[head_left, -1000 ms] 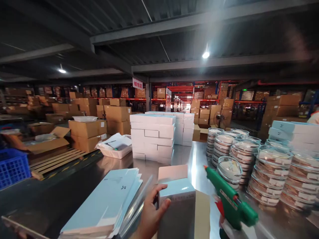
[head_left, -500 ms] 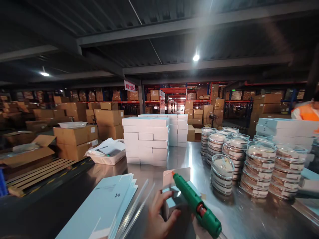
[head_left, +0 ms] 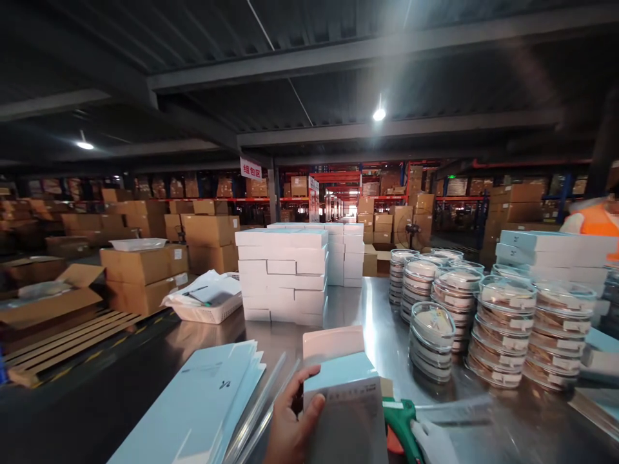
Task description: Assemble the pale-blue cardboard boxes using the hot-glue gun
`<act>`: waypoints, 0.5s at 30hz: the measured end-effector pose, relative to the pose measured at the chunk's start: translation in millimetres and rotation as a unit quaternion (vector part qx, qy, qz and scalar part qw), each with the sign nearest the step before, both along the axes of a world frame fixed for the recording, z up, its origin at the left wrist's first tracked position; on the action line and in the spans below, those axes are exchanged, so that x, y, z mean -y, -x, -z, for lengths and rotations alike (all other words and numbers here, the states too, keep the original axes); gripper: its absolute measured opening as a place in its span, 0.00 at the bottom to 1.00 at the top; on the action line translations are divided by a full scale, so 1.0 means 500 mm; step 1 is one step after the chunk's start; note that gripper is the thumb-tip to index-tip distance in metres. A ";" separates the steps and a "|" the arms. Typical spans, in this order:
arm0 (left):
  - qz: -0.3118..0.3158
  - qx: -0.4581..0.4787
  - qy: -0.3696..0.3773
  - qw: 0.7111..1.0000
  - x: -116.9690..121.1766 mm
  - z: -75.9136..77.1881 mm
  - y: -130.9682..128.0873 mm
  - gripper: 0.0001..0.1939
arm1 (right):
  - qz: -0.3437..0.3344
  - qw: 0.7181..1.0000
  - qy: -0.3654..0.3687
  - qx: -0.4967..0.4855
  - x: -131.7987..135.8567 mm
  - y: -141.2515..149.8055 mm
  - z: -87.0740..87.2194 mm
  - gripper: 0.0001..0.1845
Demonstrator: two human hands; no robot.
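Left hand [head_left: 293,415] half curled, fingers and thumb on the left side of a pale-blue-topped rectangular cardboard carton [head_left: 345,412], which stands upright at bottom centre, its printed near face in shade. Right hand [head_left: 435,441], pale and apparently gloved, mostly cut off by the frame; looks closed about the handle of a green plastic glue gun [head_left: 403,419], just right of the carton and partly behind it. Nozzle hidden, so cannot tell whether it touches cardboard.

Carton is formed into a box, but a white end flap [head_left: 333,341] stands up at its far side; judged part-closed. Glue on it: cannot tell.

Left of the hand: long clear plastic strips [head_left: 256,409], then a pile of flat pale-blue cardboard sheets [head_left: 188,399], seemingly not yet folded.

Farther along the shiny metal table [head_left: 348,309]: a squared stack of white boxes [head_left: 283,277], apparently finished. Right side: many columns of round clear lidded containers [head_left: 505,341], outside any carton. Beyond, near the right edge, a person in an orange vest [head_left: 597,222]
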State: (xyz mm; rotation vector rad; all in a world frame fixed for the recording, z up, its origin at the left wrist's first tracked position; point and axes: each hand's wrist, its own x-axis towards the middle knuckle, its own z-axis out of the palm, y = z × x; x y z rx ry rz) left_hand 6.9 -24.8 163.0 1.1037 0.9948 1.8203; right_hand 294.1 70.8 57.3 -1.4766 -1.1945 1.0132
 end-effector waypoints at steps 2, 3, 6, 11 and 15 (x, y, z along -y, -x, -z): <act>0.003 -0.006 -0.005 1.000 -0.004 0.004 0.001 0.34 | 0.025 0.999 -0.040 0.024 0.002 -0.006 -0.021 0.26; 0.004 -0.014 -0.007 1.000 -0.006 0.007 0.000 0.34 | 0.018 0.999 -0.050 0.000 0.012 0.003 -0.043 0.27; 0.009 -0.047 -0.028 0.998 -0.014 0.025 -0.009 0.33 | -0.095 0.978 -0.113 -0.147 0.065 0.070 -0.140 0.42; 0.039 -0.066 -0.085 0.993 -0.022 0.068 -0.026 0.27 | -0.215 0.948 -0.196 -0.127 0.125 0.160 -0.263 0.39; 0.033 0.003 -0.126 0.991 -0.030 0.088 -0.010 0.21 | -0.231 0.931 -0.282 0.011 0.112 0.132 -0.244 0.47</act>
